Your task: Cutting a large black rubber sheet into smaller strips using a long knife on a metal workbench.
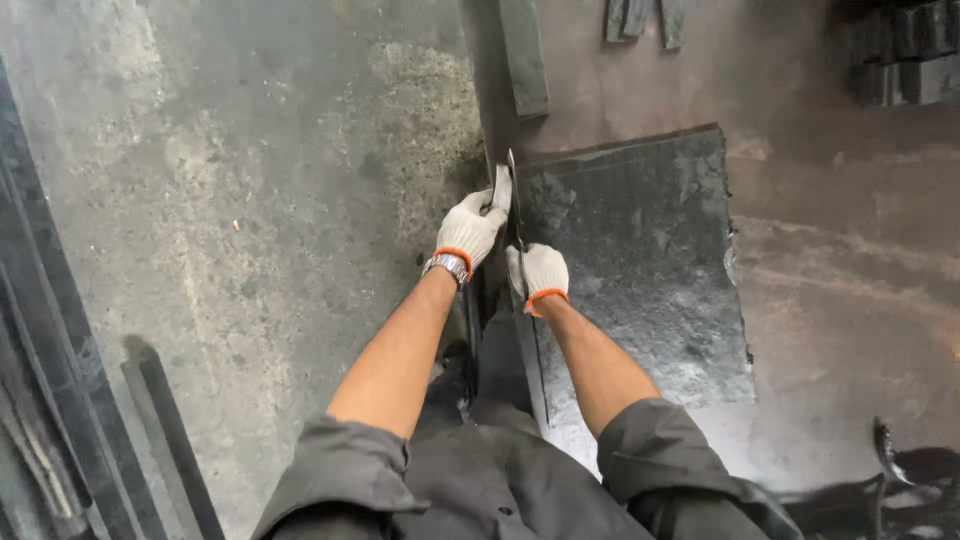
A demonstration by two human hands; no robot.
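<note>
Seen from above, we reach both bare forearms down and forward from rolled grey sleeves toward a thin metal strip [522, 290] standing on edge along the left side of a dark sheet [640, 260] that lies flat on the concrete floor [250, 200]. Our left hand [470, 228], in a white knit glove with an orange cuff and a wristwatch [447, 265] just behind it, is closed around the far part of the strip, fingers curled over its top edge and the wrist bent slightly right. Our right hand [538, 270], gloved the same way, sits nearer to us and just right of the strip, fingers folded down in a narrow grip against it; whether it fully encloses the strip we cannot tell. The two hands are close together, the left a little farther away than the right, with both elbows spread out to the sides. The strip runs from between our knees toward the far side, touching the sheet's left edge. A dark bar [524, 55] lies on the floor farther off, and long metal lengths [60, 400] rest at the left.
</note>
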